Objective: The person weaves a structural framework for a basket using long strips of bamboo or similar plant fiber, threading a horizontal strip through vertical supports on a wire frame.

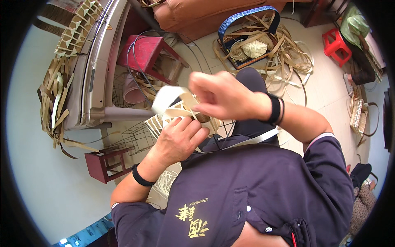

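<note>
Cream flat strips are woven on a dark wire frame into a basket [154, 125], held at my lap. My left hand [181, 139] is closed on its near side, fingers bent over the strips. Just above and to the right, my right hand [222, 94] is closed, fingers curled and thumb toward the weave, slightly blurred. A wide cream strip [166, 99] bends up in a loop between the basket and my right fingers. Its end at those fingers is partly hidden. Another pale strip [261, 138] trails across my lap to the right.
A blue-handled basket [232, 22] with a cream coil stands ahead among loose tan strips [290, 53]. A red stool [142, 53] and dark red stool [95, 166] stand left, by a table with strip bundles [55, 96]. Another person [358, 41] sits far right, near a red plastic stool [337, 49].
</note>
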Demonstrator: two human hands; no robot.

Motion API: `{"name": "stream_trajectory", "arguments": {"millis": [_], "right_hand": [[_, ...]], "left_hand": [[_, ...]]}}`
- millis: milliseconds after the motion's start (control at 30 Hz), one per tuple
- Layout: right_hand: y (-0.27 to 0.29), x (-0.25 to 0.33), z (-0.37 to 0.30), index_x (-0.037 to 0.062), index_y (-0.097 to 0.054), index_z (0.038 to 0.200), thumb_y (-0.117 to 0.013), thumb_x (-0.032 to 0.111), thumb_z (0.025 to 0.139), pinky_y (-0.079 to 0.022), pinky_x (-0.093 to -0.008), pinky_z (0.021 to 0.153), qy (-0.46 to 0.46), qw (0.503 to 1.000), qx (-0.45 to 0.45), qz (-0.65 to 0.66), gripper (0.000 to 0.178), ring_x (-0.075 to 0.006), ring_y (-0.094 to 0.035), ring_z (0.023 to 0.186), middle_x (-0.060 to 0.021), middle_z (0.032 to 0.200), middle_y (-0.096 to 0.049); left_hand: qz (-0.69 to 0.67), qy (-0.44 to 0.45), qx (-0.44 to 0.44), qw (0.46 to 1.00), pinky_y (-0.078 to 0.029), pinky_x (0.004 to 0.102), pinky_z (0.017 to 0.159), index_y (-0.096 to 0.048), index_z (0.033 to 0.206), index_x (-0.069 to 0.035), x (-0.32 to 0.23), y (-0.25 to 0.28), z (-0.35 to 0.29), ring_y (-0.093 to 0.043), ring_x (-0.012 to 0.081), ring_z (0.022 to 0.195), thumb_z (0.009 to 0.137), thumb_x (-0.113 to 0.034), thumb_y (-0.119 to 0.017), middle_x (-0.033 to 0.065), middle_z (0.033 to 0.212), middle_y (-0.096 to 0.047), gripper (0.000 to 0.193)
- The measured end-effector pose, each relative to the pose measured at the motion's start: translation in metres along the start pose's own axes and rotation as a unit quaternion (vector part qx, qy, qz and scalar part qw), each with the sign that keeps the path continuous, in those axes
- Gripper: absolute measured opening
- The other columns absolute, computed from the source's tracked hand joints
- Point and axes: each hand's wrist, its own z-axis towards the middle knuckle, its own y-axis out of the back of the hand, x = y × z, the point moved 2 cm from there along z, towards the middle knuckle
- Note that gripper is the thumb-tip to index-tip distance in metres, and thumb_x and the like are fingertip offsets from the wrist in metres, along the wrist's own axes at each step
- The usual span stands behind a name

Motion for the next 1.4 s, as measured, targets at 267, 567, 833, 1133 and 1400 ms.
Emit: {"name": "stream_trajectory", "arguments": {"millis": [267,567,833,1133,1400], "right_hand": [[-0.022,0.000,-0.070,0.0018,-0.065,0.106,-0.067,0.009,0.076,-0.053,-0.0357,0.069,0.221,0.949,0.047,-0.219,0.030,-0.0222,-0.064,0.078,-0.0060,0.088,-0.061],[-0.021,0.011,-0.069,0.0005,-0.067,0.106,-0.065,0.014,0.080,-0.055,-0.0324,0.074,0.270,0.906,0.108,-0.306,0.029,-0.0200,-0.066,0.083,-0.0063,0.092,-0.062],[-0.013,0.017,-0.085,0.0042,-0.065,0.097,-0.072,0.006,0.076,-0.052,-0.0364,0.064,0.211,0.954,0.107,-0.184,0.022,-0.0223,-0.062,0.072,-0.0053,0.083,-0.057],[0.023,0.008,-0.135,0.0035,-0.072,0.085,-0.069,-0.004,0.072,-0.052,-0.0352,0.060,-0.064,0.969,0.233,0.057,0.016,-0.0265,-0.066,0.069,-0.0077,0.076,-0.067],[0.012,0.008,-0.144,0.0004,-0.068,0.078,-0.066,0.004,0.070,-0.051,-0.0394,0.066,-0.142,0.922,0.353,0.074,0.009,-0.0324,-0.065,0.069,-0.0115,0.076,-0.067]], "left_hand": [[-0.102,0.073,-0.124,0.984,-0.050,0.0390,0.063,-0.063,0.096,-0.008,-0.004,-0.006,-0.009,-0.061,0.0264,0.073,0.080,-0.012,-0.079,0.0060,0.084,-0.059,0.023],[-0.135,0.300,-0.163,0.930,-0.049,0.0420,0.090,-0.058,0.126,-0.001,0.015,0.000,-0.034,-0.057,0.0354,0.113,0.069,-0.027,-0.093,0.0181,0.126,-0.057,0.072],[-0.197,0.277,-0.149,0.929,-0.043,0.0505,0.105,-0.049,0.138,0.001,0.016,-0.012,-0.031,-0.055,0.0454,0.120,0.070,-0.031,-0.092,0.0234,0.134,-0.056,0.086],[-0.209,0.261,-0.155,0.930,-0.034,0.0616,0.110,-0.051,0.133,-0.007,0.022,-0.016,-0.025,-0.056,0.0427,0.126,0.069,-0.035,-0.092,0.0204,0.135,-0.059,0.081],[-0.225,0.252,-0.163,0.927,-0.032,0.0639,0.111,-0.053,0.122,-0.012,0.023,-0.021,-0.023,-0.056,0.0390,0.127,0.068,-0.034,-0.092,0.0166,0.134,-0.060,0.071]]}}
